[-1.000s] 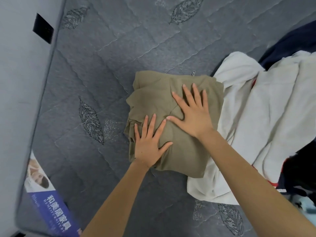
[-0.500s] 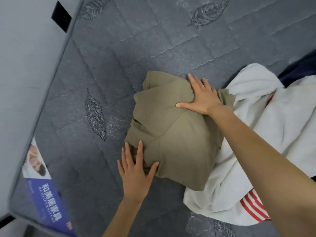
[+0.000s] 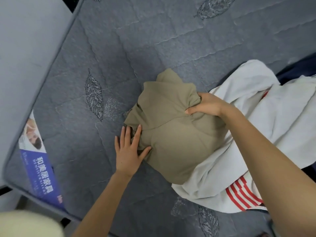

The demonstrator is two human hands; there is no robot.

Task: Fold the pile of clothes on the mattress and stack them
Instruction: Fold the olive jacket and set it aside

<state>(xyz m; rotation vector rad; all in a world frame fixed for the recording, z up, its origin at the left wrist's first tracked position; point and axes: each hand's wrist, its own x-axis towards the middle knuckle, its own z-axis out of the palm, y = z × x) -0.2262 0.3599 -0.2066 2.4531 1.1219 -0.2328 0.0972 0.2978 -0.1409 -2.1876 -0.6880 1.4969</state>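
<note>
Forearms come in from the bottom edge, bare, beside a pale blurred shape (image 3: 25,224) in the near left corner that is too soft to identify. Closest of the two hands, the left hand (image 3: 127,151) lies flat with its fingers straight and spread; its palm and outer fingers rest on the mattress (image 3: 153,40), while its forefinger and thumb press against the near left edge of the olive garment (image 3: 176,142). That garment sits as a folded, lumpy bundle near the middle of the mattress, its right part lying on top of a light grey garment (image 3: 266,134). A red-and-white striped fabric (image 3: 242,195) shows from under the grey one on its near side, next to the right forearm. Further on, the right hand (image 3: 206,105) has its fingers curled into the far right part of the olive bundle, gripping a bunch of the fabric so that creases pull toward it. Beyond the grey garment, at the right edge, lies a navy cloth (image 3: 297,69). The mattress is grey and quilted, with a stitched leaf motif (image 3: 94,96) to the left of the bundle, and a blue and white label (image 3: 40,166) on its left side near the corner.
</note>
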